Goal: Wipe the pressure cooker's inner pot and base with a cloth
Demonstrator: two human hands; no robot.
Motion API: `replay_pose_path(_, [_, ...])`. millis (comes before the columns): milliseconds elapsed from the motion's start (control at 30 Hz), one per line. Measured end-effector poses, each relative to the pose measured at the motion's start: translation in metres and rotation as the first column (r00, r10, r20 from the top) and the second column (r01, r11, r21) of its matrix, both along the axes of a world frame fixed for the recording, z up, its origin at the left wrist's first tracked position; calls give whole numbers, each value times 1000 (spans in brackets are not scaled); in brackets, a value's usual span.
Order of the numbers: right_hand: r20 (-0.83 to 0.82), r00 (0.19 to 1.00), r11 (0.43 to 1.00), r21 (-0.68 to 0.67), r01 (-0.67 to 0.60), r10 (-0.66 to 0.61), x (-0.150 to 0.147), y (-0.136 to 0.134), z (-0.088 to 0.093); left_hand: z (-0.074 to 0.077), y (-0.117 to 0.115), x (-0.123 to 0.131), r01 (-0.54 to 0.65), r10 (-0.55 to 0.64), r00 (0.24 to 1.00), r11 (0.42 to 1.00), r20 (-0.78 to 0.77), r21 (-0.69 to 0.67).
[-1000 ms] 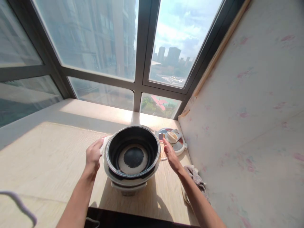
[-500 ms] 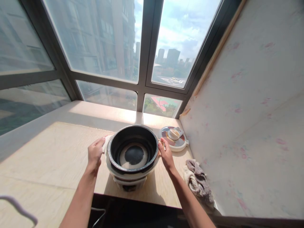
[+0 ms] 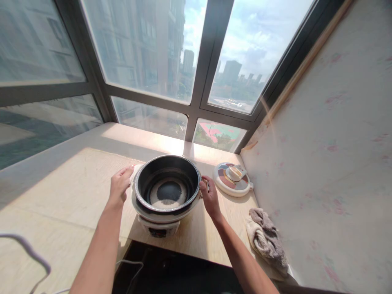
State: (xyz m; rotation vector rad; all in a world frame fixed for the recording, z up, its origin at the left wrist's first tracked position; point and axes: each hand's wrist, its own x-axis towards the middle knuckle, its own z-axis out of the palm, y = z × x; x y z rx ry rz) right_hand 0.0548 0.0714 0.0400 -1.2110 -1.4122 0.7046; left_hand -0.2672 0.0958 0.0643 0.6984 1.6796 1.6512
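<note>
A white electric cooker (image 3: pixel 167 218) stands near the front edge of the pale wooden table, its control panel facing me. Inside it sits a black inner pot (image 3: pixel 145 179) with a pale ring on its bottom; the cooker's top is uncovered. On the left, my left hand (image 3: pixel 121 183) has its fingers closed on the cooker's side handle. My right hand (image 3: pixel 210 196) grips the opposite side, thumb and fingers wrapped round the handle there. Whether the cooker's base touches the table, I cannot tell. Its round patterned lid (image 3: pixel 235 185) lies to the right, apart from the cooker.
A crumpled grey and cream towel (image 3: pixel 265 237) lies at the table's right edge beside the flowered wall (image 3: pixel 330 175). Windows with dark frames (image 3: pixel 143 98) rise behind. A pale cord (image 3: pixel 27 245) loops at the lower left, and another cable (image 3: pixel 134 262) hangs below the table edge.
The cooker has shifted left between my hands, and the gap between it and the lid is wider. Both hands keep their hold. My view has turned slightly left.
</note>
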Motion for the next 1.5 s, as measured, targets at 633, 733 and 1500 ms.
replay_pose_path(633, [134,975,984,-17,-175,176,21,9,27,4,-68,57,-19,67,890,994,-452,111])
replay_pose_path(733, [174,961,977,-31,-211,213,18,6,34,5,-70,63,-14,72,916,989,-395,149])
replay_pose_path(1500, [-112,943,920,-209,-330,313,13,2,70,27,-69,75,-79,81,997,988,-8,134])
